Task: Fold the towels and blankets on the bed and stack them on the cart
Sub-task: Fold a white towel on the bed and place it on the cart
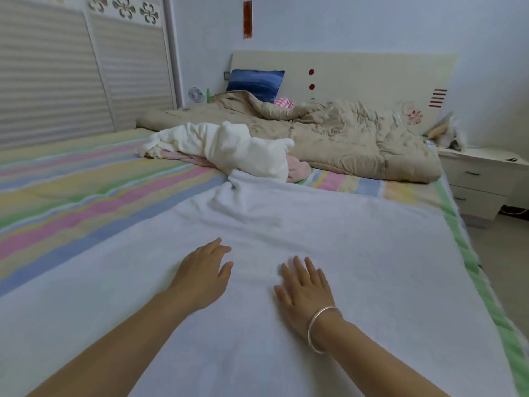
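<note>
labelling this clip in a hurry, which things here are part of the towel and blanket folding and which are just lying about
Part of the job: spread white towel under the left hand and right hand; crumpled white towel; pink towel beneath it; beige quilt.
Just lying about: blue pillow; small fan; green bottle; nightstand.
</note>
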Motion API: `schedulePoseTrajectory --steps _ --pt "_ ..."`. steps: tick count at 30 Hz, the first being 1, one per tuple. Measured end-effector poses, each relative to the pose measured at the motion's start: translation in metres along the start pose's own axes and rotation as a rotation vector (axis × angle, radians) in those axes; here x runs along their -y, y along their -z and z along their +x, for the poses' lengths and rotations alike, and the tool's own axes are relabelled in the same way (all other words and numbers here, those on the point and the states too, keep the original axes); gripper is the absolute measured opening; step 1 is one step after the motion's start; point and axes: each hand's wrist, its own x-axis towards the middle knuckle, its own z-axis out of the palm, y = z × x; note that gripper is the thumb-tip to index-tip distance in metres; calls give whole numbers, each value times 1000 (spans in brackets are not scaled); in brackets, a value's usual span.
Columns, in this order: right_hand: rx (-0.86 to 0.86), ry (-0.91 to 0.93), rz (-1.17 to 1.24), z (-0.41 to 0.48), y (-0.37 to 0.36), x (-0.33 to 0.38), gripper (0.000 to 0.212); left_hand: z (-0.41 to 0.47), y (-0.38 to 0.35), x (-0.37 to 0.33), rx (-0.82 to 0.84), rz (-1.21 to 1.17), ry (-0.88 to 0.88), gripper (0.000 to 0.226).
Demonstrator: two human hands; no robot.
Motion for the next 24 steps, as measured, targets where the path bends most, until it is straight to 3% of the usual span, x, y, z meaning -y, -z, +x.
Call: schedulePoseTrajectory --steps 5,14,20,24 --pt "-7 51 70 66 -17 41 117 77 8 32 -17 7 40 46" --pt "-77 190 101 141 -27 70 99 153 1 86 1 36 34 47" --pt "-138 163 -24 150 -44 66 77 166 -17 120 151 167 24 57" --pt "-85 46 -28 142 -40 78 86 154 -6 121 112 221 5 63"
